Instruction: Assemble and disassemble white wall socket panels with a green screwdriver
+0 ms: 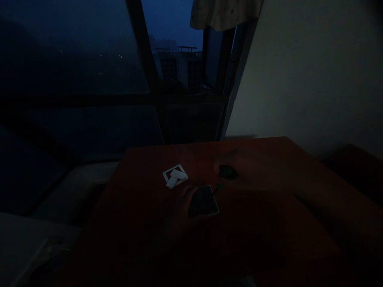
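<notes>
In the dim light, my left hand [181, 209] is wrapped round the near left side of a small square pot [218, 211] with a pale rim. Its filling [203, 201] is dark and looks like soil. A thin stem with a small green leaf [220, 186] leans out over the pot's right edge. Beyond and to the right, my right hand [254, 169] is closed round a dark green object [228, 172], too dark to identify. Left of the hands lie a white square frame [164, 174] and two small white rectangular pieces [178, 174], crossed over each other on it.
The reddish-brown table [143, 175] ends at a dark window [98, 127] at the back. A pale wall [305, 79] rises on the right. Cloth [226, 14] hangs at the top of the window. A pale surface [26, 239] stands at the lower left.
</notes>
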### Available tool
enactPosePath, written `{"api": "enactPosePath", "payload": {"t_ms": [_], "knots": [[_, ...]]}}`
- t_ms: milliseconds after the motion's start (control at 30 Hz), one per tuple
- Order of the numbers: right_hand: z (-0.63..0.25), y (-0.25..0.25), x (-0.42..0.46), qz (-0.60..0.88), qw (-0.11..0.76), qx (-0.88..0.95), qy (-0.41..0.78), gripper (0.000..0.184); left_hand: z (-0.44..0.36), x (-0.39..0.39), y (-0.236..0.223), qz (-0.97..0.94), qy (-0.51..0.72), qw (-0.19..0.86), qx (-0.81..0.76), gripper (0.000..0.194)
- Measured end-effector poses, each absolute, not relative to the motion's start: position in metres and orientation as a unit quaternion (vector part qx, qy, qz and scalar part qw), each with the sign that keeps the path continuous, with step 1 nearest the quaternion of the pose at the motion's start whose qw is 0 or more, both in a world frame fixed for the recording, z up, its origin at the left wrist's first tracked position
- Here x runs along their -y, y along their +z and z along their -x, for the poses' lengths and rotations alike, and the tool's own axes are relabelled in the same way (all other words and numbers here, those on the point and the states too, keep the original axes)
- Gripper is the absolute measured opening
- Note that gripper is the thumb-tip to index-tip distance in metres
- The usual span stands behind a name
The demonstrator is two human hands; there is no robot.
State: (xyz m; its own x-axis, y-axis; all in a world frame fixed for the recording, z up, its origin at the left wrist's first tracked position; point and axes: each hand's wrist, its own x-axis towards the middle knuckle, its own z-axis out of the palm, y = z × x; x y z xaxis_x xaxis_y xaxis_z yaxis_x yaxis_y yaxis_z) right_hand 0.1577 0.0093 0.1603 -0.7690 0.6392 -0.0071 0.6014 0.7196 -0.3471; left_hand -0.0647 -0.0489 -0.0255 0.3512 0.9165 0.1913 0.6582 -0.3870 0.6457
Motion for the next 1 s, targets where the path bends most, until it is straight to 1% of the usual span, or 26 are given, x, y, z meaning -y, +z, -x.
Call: {"api": "enactPosePath", "payload": {"t_ms": [167, 267, 333, 467, 567, 633, 700, 800, 900, 1000], "knots": [[-0.151, 0.164, -0.006, 0.377, 0.063, 0.912, 0.149, 0.015, 0.064, 0.049, -0.022, -0.793, 0.281, 0.228, -0.49, 0.069], [-0.15, 0.165, -0.003, 0.381, 0.062, 0.91, 0.15, 0.014, 0.064, 0.049, -0.021, -0.793, 0.277, 0.232, -0.49, 0.07], [-0.149, 0.166, -0.001, 0.369, 0.057, 0.915, 0.149, 0.018, 0.064, 0.049, -0.021, -0.791, 0.278, 0.228, -0.495, 0.071], [-0.144, 0.163, 0.0, 0.424, 0.054, 0.903, 0.055, 0.014, 0.063, 0.049, -0.019, -0.792, 0.266, 0.231, -0.498, 0.07], [-0.14, 0.162, 0.0, 0.444, 0.028, 0.896, -0.001, 0.022, 0.063, 0.049, -0.018, -0.799, 0.272, 0.223, -0.487, 0.07], [-0.14, 0.162, 0.001, 0.443, 0.028, 0.896, -0.001, 0.021, 0.063, 0.049, -0.018, -0.798, 0.282, 0.217, -0.486, 0.07], [-0.14, 0.165, 0.003, 0.417, 0.048, 0.907, 0.033, 0.014, 0.064, 0.05, -0.019, -0.798, 0.285, 0.218, -0.485, 0.07], [-0.139, 0.168, 0.005, 0.386, 0.062, 0.917, 0.075, 0.016, 0.065, 0.049, -0.021, -0.8, 0.283, 0.218, -0.482, 0.07], [-0.136, 0.167, 0.006, 0.411, 0.04, 0.91, 0.033, 0.016, 0.064, 0.048, -0.022, -0.799, 0.277, 0.215, -0.488, 0.071], [-0.136, 0.164, 0.009, 0.435, 0.023, 0.9, -0.021, 0.024, 0.064, 0.048, -0.022, -0.8, 0.267, 0.218, -0.491, 0.071]]}}
